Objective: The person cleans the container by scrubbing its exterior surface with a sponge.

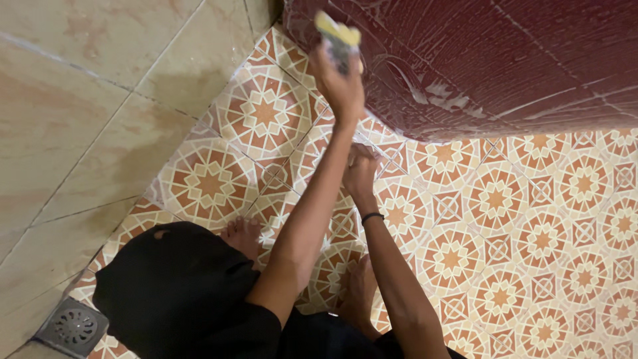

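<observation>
Left hand: raised, fingers closed around a sponge, pressing it to the door.
Sponge: yellow, at the door's left part, near the foam.
Right hand: curled in a loose fist, low beside the door's bottom edge (holding nothing visible).
Door: dark red, streaked with soap foam.
Floor: patterned tiles; drain at lower left.

Person, head-camera view: two bare forearms, no sleeves below the elbow. Left hand without rings or glove. Right hand likewise bare; thin black band around its wrist. Black short-sleeved top; black garment over the knees. Feet bare.
</observation>
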